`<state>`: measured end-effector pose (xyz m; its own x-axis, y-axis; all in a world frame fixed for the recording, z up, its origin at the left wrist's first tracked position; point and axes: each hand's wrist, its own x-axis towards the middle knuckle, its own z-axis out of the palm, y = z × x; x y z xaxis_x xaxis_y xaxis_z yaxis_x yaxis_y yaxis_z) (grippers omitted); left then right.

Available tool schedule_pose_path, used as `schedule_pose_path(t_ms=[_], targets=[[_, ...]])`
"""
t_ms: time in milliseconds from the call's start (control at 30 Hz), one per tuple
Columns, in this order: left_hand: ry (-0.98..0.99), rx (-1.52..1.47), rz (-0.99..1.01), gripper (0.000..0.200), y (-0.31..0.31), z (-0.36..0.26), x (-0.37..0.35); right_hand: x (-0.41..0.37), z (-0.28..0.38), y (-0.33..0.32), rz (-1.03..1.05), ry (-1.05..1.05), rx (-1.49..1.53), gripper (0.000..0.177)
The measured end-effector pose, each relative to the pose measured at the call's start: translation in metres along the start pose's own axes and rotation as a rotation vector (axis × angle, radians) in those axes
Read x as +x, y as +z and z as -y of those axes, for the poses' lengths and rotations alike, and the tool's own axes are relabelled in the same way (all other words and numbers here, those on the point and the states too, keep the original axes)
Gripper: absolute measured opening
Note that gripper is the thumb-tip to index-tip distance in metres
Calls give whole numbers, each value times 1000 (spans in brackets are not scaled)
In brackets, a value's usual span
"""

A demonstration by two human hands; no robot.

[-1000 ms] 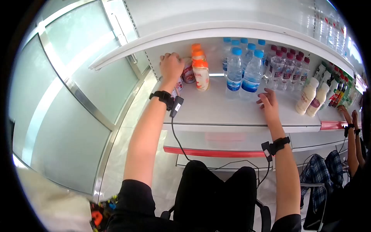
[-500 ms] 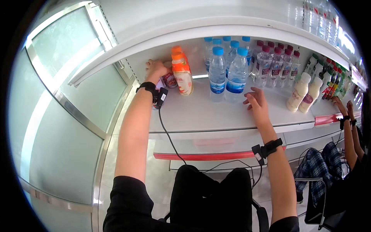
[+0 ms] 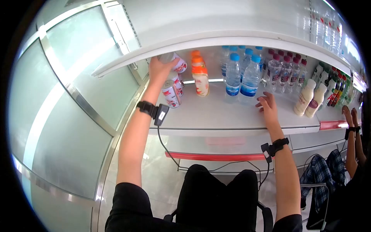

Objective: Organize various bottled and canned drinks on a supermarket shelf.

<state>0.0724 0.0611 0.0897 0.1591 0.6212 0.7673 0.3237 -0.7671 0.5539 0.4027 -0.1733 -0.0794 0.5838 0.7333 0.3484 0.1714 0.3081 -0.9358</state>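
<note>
My left hand (image 3: 160, 69) is wrapped round a can (image 3: 179, 65) with a white and red label, tilted above the other cans at the left end of the shelf. Below it a front can (image 3: 171, 94) stands upright, with another behind. Orange-capped bottles (image 3: 201, 79) are to their right. My right hand (image 3: 268, 103) hovers with fingers apart and nothing in it, near the shelf's front, just right of two blue-capped water bottles (image 3: 249, 79).
Maroon-capped bottles (image 3: 285, 73), white milk bottles (image 3: 304, 97) and dark bottles (image 3: 335, 89) stand farther right. An upper shelf edge (image 3: 216, 40) overhangs them. Glass doors (image 3: 77, 89) are at the left. A co-worker's hands (image 3: 351, 116) are at the far right.
My left hand has lifted a can, and the cans beneath now show. The whole view has shifted, moving the shelf right and slightly down in the picture. My right hand still hovers near the shelf front.
</note>
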Motion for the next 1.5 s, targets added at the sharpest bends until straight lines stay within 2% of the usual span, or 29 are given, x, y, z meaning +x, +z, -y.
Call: schedule_pose_path(t_ms=[33,100,200,300,367,400,500,567,633,667,700,733,767,800,867,933,1100,1267,1400,1433,1500], targets=[[26,-85,-54,71,-8,-3,-8,0,-2,-1,5,-3,4,49],[61,-38,-104,69,-25,-11,-35,1,-5,-1,-6,-25,-33,47],[7,11,-192,71,-48,-16,-81,1,-3,-1,-7,-22,-54,46],[37,-161,-258,68,-62,-11,-115,0,-3,0,-10,-23,-54,46],[-170,-227,-216,65,-61,-10,-134,1,-2,0,-8,-16,-51,46],[-187,-125,-213,62,-59,-9,-140,0,1,1,-16,-11,-47,45],[-289,-60,-222,62,-44,15,-152,-5,9,1,-12,-6,-93,45],[-294,-73,-205,66,-33,28,-158,-4,5,2,-18,-14,-74,45],[-413,-300,-175,69,-25,23,-162,-2,-3,-1,-7,-24,-53,46],[-426,-173,-146,66,-21,23,-165,0,-6,-3,-6,-27,-60,47],[-212,107,-168,62,-8,78,-175,0,-5,-3,-4,-33,-73,47],[-293,27,-130,61,-3,103,-175,0,-3,-3,-3,-37,-92,47],[-349,-5,-108,62,-7,81,-172,0,-2,0,-14,-26,-86,47],[-243,-26,-148,65,-6,74,-171,2,0,0,-18,-17,-76,47],[-312,-10,-110,72,-9,59,-167,1,5,1,-45,-13,-100,47],[-355,-44,-93,74,-10,60,-171,-3,6,1,-31,-17,-101,46],[-253,-9,-96,83,-6,71,-172,-2,9,2,-70,19,-76,48],[-336,-91,21,89,-13,56,-168,0,4,2,-115,23,-125,48],[-307,-48,-29,89,-10,62,-169,-9,18,4,-97,106,-44,44],[-254,-63,-101,88,-8,65,-171,-10,19,2,-95,105,-47,44],[-201,-76,-167,88,-7,69,-174,-14,20,-7,-83,-124,-335,38]])
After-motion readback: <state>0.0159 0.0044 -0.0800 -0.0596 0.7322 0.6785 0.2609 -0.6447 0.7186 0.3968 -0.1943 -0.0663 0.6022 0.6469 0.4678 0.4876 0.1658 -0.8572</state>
